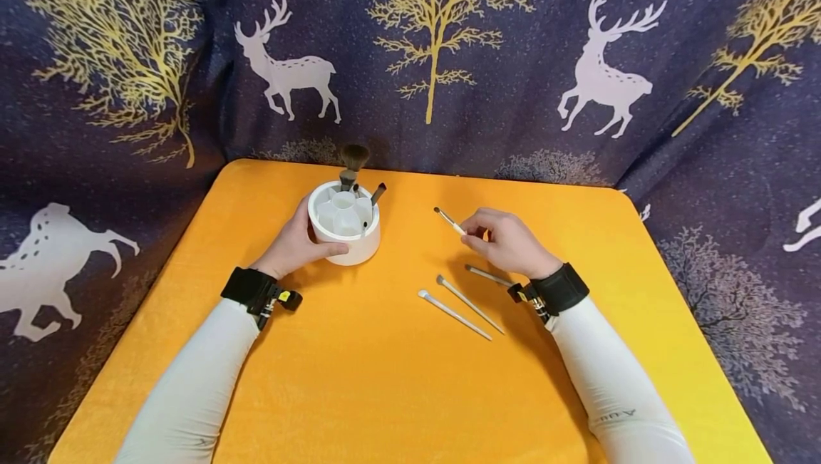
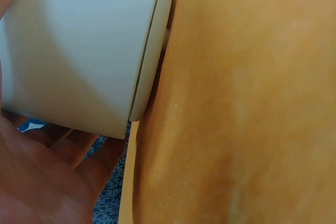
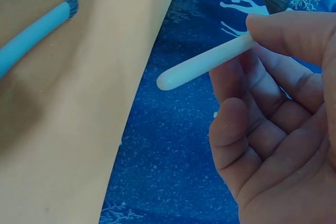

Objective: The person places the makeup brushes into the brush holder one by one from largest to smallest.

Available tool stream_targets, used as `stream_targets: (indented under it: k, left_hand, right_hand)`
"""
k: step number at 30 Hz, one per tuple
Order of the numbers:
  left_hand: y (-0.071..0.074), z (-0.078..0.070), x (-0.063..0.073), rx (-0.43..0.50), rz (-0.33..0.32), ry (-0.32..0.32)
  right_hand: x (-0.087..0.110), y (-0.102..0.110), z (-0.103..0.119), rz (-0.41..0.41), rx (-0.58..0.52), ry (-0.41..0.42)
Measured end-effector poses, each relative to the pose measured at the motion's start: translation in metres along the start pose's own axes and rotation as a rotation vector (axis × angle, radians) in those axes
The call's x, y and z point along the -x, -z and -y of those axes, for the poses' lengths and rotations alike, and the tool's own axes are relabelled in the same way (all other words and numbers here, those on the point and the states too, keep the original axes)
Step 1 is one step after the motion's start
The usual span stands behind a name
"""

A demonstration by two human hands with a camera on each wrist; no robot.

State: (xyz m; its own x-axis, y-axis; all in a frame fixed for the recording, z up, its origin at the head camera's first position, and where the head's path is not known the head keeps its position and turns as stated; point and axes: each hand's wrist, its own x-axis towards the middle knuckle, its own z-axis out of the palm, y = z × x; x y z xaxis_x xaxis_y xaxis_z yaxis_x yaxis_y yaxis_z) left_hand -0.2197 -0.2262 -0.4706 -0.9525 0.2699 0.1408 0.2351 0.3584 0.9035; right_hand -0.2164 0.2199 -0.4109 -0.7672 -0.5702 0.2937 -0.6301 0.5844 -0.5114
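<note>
My left hand (image 1: 295,241) grips a round white brush holder (image 1: 362,249) from its left side, thumb across the front and fingers behind. Inside its compartments stand several makeup brushes, among them a large fluffy one (image 1: 354,156) and a dark flat one (image 1: 379,193). The left wrist view shows the holder's smooth wall (image 2: 89,40) and base rim close to the table. Between thumb and fingertips my right hand (image 1: 507,239) pinches a thin makeup brush (image 1: 451,222), its dark tip pointing up and left. In the right wrist view the rounded handle end (image 3: 194,72) sticks out from the pinch.
Three more makeup brushes lie on the orange table (image 1: 333,378): one white-tipped (image 1: 455,315), one beside it (image 1: 471,305), and one (image 1: 489,276) partly under my right wrist. A dark curtain (image 1: 398,107) with deer and trees hangs behind the table's back edge.
</note>
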Motion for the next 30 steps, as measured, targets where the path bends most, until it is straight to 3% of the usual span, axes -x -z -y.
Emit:
stream_targets:
  k: [30]
  left_hand:
    - [0.000, 0.000, 0.001, 0.009, 0.008, 0.000]
  right_hand:
    - [-0.023, 0.000, 0.015, -0.046, -0.014, 0.056]
